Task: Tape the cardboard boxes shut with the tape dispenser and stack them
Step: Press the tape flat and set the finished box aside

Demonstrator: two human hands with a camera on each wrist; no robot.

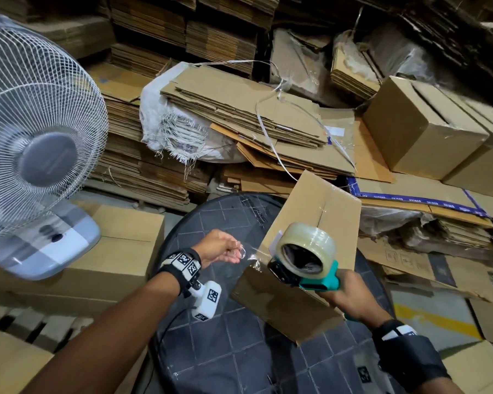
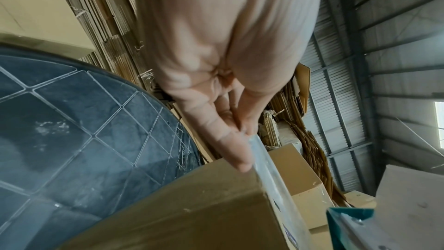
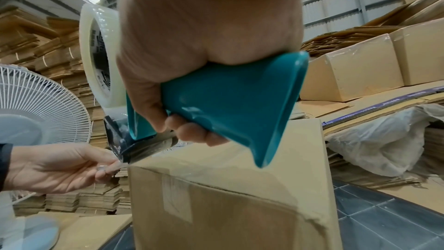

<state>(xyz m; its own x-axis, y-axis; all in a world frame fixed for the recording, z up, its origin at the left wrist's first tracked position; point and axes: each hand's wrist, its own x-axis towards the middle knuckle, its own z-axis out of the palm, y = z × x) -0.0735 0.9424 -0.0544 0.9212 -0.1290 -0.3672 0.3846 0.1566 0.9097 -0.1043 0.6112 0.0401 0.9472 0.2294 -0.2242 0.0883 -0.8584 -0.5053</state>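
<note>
- We grip the teal handle of the tape dispenser (image 1: 305,265) in our right hand (image 1: 346,297), fingers curled round it, its clear roll standing above the blade end.
- The dispenser's blade end sits at the upper near corner of the cardboard box (image 1: 305,251), which stands tilted on the dark round table (image 1: 211,351).
- Our left hand (image 1: 219,247) pinches the free end of the clear tape (image 1: 249,253) between thumb and fingertips, just left of the box corner; the strip runs from that pinch to the dispenser.
- From the left wrist, the tape (image 2: 264,159) runs as a pale band from the pinch along the box edge (image 2: 192,206), with a teal corner of the dispenser (image 2: 348,220) at lower right.
- From the right wrist, the left hand (image 3: 55,166) holds the tape end beside the dispenser (image 3: 228,102), close above the box (image 3: 216,206), whose near face bears a wide strip of clear tape.
- A white fan (image 1: 34,137) stands at left on a closed carton (image 1: 120,251).
- Taped boxes (image 1: 421,129) sit at right, and flattened cardboard (image 1: 254,120) is heaped behind the table.
</note>
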